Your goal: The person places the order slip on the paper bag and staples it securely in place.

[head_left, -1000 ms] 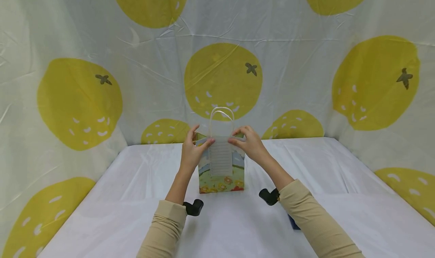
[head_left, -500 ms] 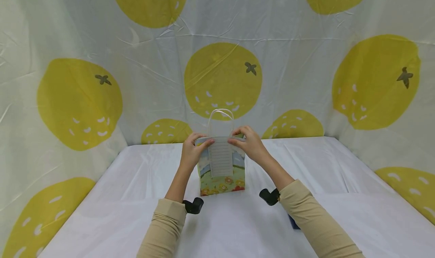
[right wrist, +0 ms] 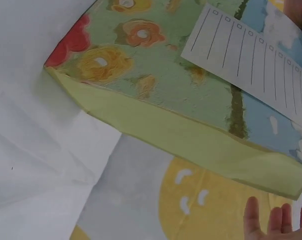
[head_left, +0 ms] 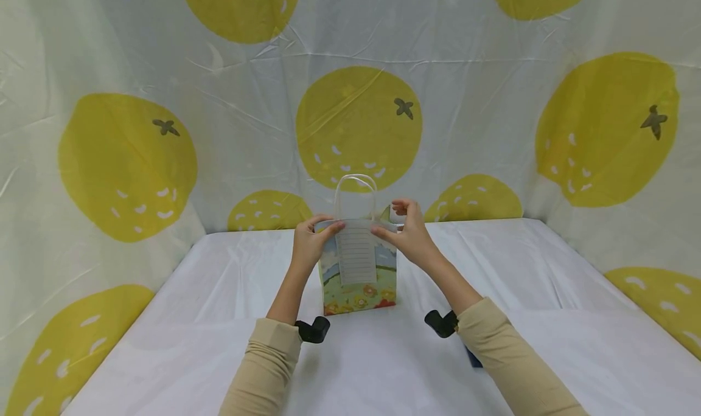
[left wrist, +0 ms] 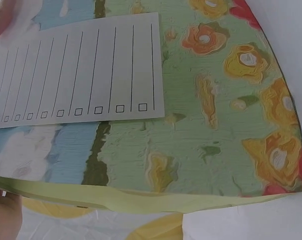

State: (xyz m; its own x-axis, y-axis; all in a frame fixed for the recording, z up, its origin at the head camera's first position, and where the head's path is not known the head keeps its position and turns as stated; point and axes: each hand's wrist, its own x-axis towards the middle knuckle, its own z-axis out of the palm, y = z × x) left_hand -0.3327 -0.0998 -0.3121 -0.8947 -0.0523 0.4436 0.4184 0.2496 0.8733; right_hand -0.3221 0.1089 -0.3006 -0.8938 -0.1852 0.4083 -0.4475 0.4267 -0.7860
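Observation:
A paper gift bag (head_left: 358, 299) printed with flowers stands upright on the table, its white handles (head_left: 337, 198) raised. Against its front lies a white lined sheet (head_left: 357, 258) with small checkboxes. My left hand (head_left: 308, 246) pinches the bag's top edge and sheet at the left, thumb in front, other fingers behind. At the right, the thumb of my right hand (head_left: 415, 241) touches the front near the sheet's top corner. Its other fingers are raised apart from the bag; in the right wrist view, straight fingers (right wrist: 252, 220) show beyond the bag's pale green side (right wrist: 176, 135).
White cloth covers the table (head_left: 219, 367). Behind it hangs a pale curtain (head_left: 465, 118) printed with yellow fruit. A dark blue object (head_left: 473, 359) is mostly hidden beneath the right forearm. Each wrist carries a black camera mount (head_left: 314, 331).
My left fingers come down behind the bag's top edge, and the bag turns slightly. Then the right fingers lift off the top edge and spread to the right, while the thumb stays.

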